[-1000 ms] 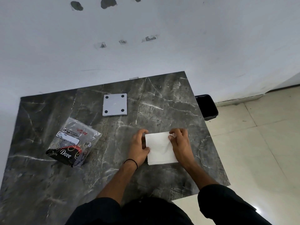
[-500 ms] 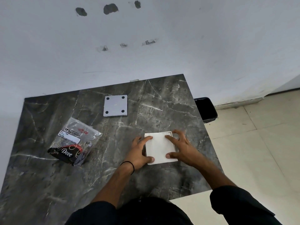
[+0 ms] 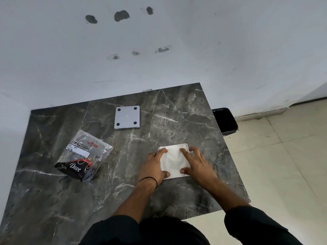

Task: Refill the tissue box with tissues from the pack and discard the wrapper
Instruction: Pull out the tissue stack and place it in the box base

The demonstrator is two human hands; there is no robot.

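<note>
A white square tissue box point(image 3: 184, 144) lies flat on the dark marble table point(image 3: 177, 112), near its right edge. A stack of white tissues point(image 3: 173, 161) sits inside the box's rim. My left hand point(image 3: 154, 165) presses on the stack's left side with spread index finger and thumb. My right hand point(image 3: 198, 165) presses on the right side the same way. Neither hand grips anything. The clear plastic wrapper point(image 3: 83, 154), with a black and red printed end, lies crumpled at the left of the table, apart from both hands.
A grey square panel point(image 3: 127, 117) with four black dots lies flat at the back of the table. A black bin point(image 3: 224, 121) stands on the floor just past the table's right edge, by the white wall. Pale floor tiles are on the right.
My hands went from holding the tissue stack by its sides to lying flat on top with fingers spread. The box's rim now shows around the tissues.
</note>
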